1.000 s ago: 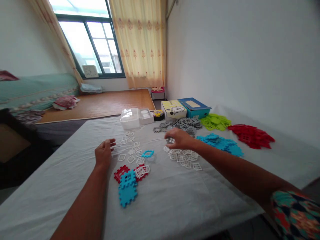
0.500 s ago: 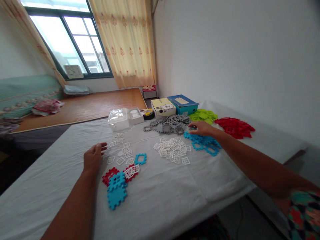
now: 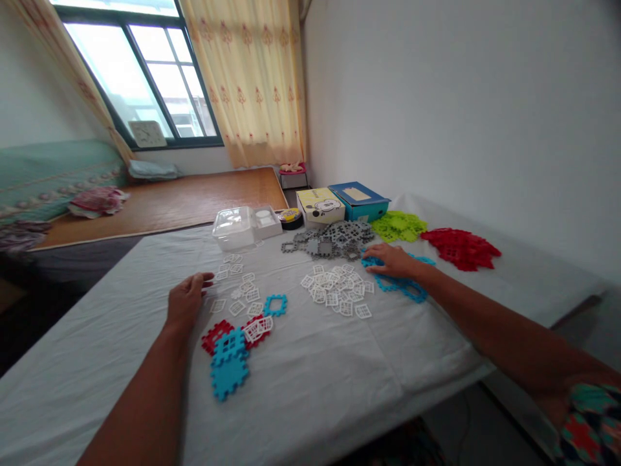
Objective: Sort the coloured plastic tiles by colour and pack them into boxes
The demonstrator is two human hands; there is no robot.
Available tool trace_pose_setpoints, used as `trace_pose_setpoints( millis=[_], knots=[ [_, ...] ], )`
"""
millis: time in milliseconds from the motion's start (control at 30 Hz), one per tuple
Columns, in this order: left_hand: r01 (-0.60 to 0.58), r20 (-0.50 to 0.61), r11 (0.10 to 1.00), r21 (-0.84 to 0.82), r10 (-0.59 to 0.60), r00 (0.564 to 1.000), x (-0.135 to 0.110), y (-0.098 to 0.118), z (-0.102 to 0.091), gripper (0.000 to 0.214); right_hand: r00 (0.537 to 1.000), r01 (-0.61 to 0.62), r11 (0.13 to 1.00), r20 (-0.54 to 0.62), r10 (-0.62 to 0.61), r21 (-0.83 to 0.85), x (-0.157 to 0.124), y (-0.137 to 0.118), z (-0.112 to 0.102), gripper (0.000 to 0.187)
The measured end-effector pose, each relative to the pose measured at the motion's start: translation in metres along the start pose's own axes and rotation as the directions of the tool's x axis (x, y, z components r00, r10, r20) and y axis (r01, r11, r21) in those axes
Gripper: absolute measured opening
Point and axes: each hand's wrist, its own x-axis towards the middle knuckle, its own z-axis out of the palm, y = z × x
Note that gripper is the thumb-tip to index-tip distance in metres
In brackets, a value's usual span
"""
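Since a second ago the right hand [image 3: 392,262] has left the white lattice pieces [image 3: 337,291]. It lies palm down, fingers spread, on the blue interlocking tiles [image 3: 410,291] just right of that white heap, gripping nothing that shows. Left hand [image 3: 187,301] rests slack and empty on the white tablecloth [image 3: 315,388], well left of the heap.

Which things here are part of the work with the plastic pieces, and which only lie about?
In use: right hand on blue pieces; left hand by white pieces; joined pieces.
Lying about: clear box; yellow box; blue box; tape roll; clock.
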Motion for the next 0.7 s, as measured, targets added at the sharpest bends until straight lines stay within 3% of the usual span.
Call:
trace_pose_setpoints(
  millis=[167,267,333,400,500,600,700],
  knots=[
    [-0.022,-0.010,1.000,0.018,0.022,1.000,-0.001,0.002,0.001,0.039,0.996,-0.087,0.991,0.007,0.088,-0.103,-0.018,0.009,-0.009,0.035],
    [-0.033,-0.007,0.999,0.029,0.033,0.999,-0.004,0.005,0.004,0.038,0.991,-0.113,0.986,-0.084,0.103,-0.119,-0.009,-0.009,-0.017,0.033],
    [-0.038,0.001,0.999,0.030,0.038,0.999,-0.005,0.006,0.005,0.038,0.989,-0.023,0.999,-0.149,0.018,-0.034,0.004,-0.043,-0.016,0.030],
    [-0.038,0.008,0.999,0.029,0.037,0.999,-0.006,0.007,0.006,0.039,0.975,0.180,0.978,-0.149,-0.163,0.107,0.019,-0.090,-0.009,0.028],
    [-0.037,0.024,0.999,0.024,0.036,0.999,-0.008,0.006,0.005,0.041,0.893,0.449,0.857,-0.102,-0.438,0.254,0.040,-0.164,0.008,0.029],
    [-0.044,0.042,0.999,0.016,0.043,0.998,-0.008,0.005,0.005,0.041,0.848,0.524,0.818,-0.057,-0.527,0.237,0.056,-0.215,0.025,0.036],
    [-0.050,0.050,0.999,0.016,0.049,0.998,-0.006,0.004,0.006,0.043,0.871,0.484,0.859,0.001,-0.491,0.168,0.066,-0.232,0.031,0.036]
  ],
)
